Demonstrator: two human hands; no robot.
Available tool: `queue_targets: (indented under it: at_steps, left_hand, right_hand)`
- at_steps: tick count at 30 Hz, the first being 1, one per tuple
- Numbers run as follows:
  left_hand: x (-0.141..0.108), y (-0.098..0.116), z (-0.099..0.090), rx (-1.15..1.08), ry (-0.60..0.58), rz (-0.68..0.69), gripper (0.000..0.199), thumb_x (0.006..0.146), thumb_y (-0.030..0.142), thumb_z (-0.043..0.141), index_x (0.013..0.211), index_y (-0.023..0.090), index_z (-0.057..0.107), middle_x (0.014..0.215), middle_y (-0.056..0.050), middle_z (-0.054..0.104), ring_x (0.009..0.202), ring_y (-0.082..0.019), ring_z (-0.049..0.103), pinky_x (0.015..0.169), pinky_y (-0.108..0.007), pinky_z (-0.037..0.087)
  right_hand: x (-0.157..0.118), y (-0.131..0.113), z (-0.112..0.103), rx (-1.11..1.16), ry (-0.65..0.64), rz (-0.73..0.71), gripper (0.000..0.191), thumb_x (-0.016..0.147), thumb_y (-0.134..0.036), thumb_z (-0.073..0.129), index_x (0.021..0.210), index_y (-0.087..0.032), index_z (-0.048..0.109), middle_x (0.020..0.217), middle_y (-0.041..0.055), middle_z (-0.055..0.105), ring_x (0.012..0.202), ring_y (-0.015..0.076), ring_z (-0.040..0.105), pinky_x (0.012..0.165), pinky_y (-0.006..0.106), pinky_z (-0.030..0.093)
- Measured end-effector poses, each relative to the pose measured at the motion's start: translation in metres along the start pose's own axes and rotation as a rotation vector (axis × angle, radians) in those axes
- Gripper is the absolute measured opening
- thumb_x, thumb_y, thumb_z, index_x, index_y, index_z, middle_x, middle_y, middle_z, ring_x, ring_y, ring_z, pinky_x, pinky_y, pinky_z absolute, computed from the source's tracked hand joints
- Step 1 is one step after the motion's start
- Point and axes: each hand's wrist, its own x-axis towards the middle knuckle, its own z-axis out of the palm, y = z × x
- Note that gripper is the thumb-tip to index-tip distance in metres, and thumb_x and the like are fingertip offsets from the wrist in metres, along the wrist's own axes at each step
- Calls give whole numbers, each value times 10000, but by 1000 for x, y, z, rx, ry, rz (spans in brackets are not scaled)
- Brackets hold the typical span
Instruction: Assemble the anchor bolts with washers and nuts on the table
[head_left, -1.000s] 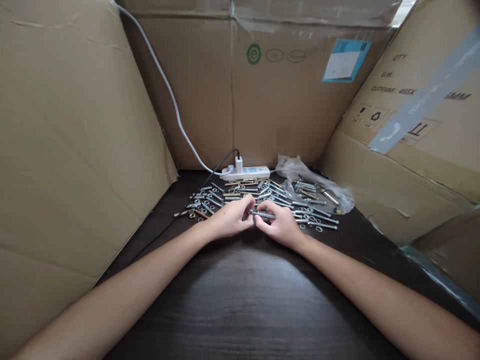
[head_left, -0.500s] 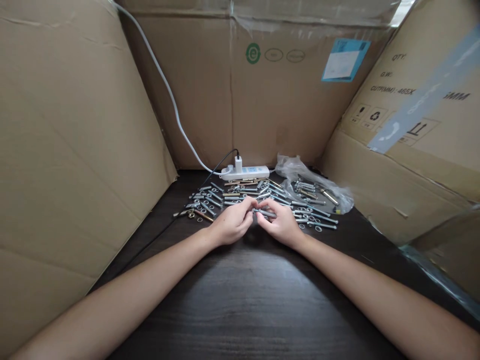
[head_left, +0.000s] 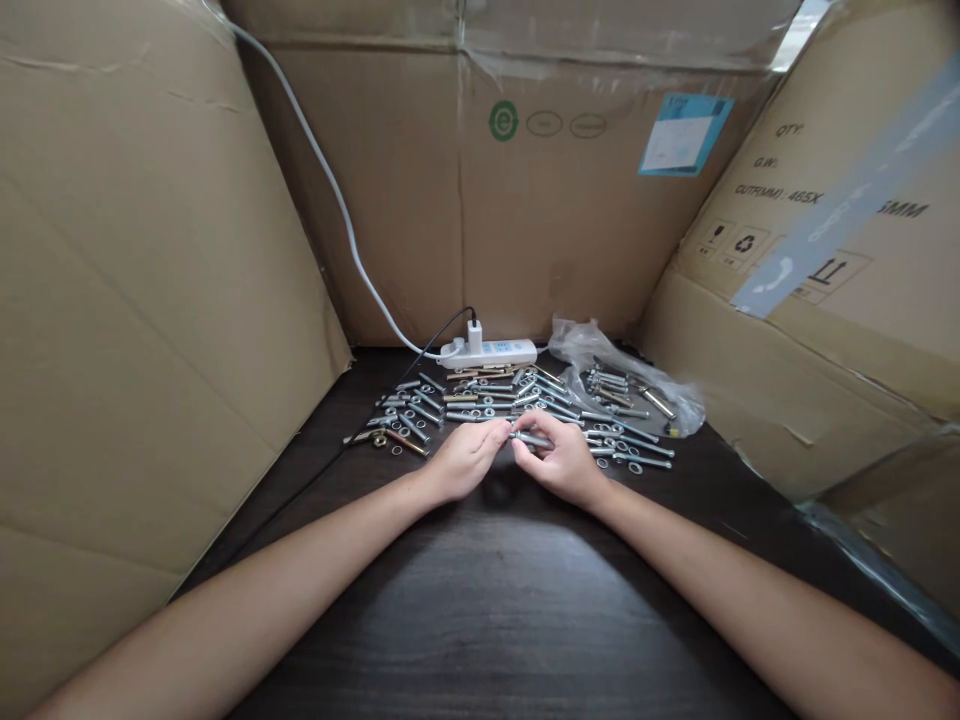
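A: Counted: one left hand (head_left: 466,462), one right hand (head_left: 564,462), both pinching a single bolt (head_left: 531,439) just above the dark table (head_left: 495,600), in front of the pile

B: And the pile of bolts (head_left: 480,400)?

A: Dozens, too many to tally. One plastic bag (head_left: 622,375), one power strip (head_left: 491,351), three cardboard boxes (head_left: 150,300)

B: Any writing?

A: On the right box: "QTY:", "G.W:", "465X", "5MM". Blue label (head_left: 684,133) unreadable
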Motion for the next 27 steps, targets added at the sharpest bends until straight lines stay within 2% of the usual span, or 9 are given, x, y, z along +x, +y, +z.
queue_targets:
  at_steps: [3, 8, 14, 19, 22, 25, 27]
  left_hand:
    - [-1, -1, 1, 8, 4, -8, 381, 968, 361, 246, 811, 151, 522, 771, -22, 557, 722, -140, 490, 683, -265, 388]
    - [-2, 1, 0, 73, 20, -9, 302, 954, 360, 283, 784, 171, 446, 742, 6, 473, 682, -126, 433, 655, -257, 375]
    - [-3, 8, -2, 17, 20, 29, 139, 912, 270, 355, 963, 176, 443, 889, -20, 504, 801, -148, 469, 761, -284, 401]
    - [-4, 7, -2, 5, 36, 12, 204, 868, 215, 398, 1067, 181, 428, 894, -15, 505, 795, -148, 477, 759, -279, 404]
    - [-3, 5, -2, 40, 67, 1, 154, 906, 267, 348, 986, 180, 447, 881, -14, 504, 797, -150, 471, 748, -273, 394]
    - [-1, 1, -1, 95, 58, 17, 290, 954, 326, 255, 795, 176, 446, 779, -6, 480, 737, -142, 448, 700, -265, 373]
    - [0, -1, -1, 114, 37, 38, 333, 962, 333, 247, 740, 173, 438, 732, -1, 463, 704, -136, 434, 677, -261, 361]
  right_hand:
    - [0, -1, 0, -22, -11, -3, 121, 775, -272, 551, 863, -189, 553, 538, -51, 476, 435, 88, 416, 437, 216, 330]
    - [2, -1, 0, 7, -14, 12, 100, 780, -264, 540, 842, -185, 544, 583, -35, 522, 462, 91, 451, 450, 209, 349]
    - [4, 1, -1, 54, 1, 66, 109, 782, -277, 539, 823, -177, 546, 612, -20, 546, 478, 99, 466, 457, 207, 370]
    - [3, 0, -1, 50, 0, 73, 122, 780, -285, 547, 832, -175, 553, 625, -13, 558, 476, 100, 466, 466, 211, 382]
    - [3, 0, -1, 38, 5, 74, 117, 780, -280, 543, 831, -176, 551, 603, -18, 543, 463, 98, 452, 461, 213, 371]
    - [2, 0, 0, 37, 3, 59, 106, 779, -273, 539, 826, -178, 547, 590, -22, 529, 469, 99, 454, 464, 214, 365]
    - [2, 0, 0, 40, -4, 49, 104, 778, -271, 541, 828, -180, 546, 583, -26, 523, 468, 99, 449, 461, 213, 355]
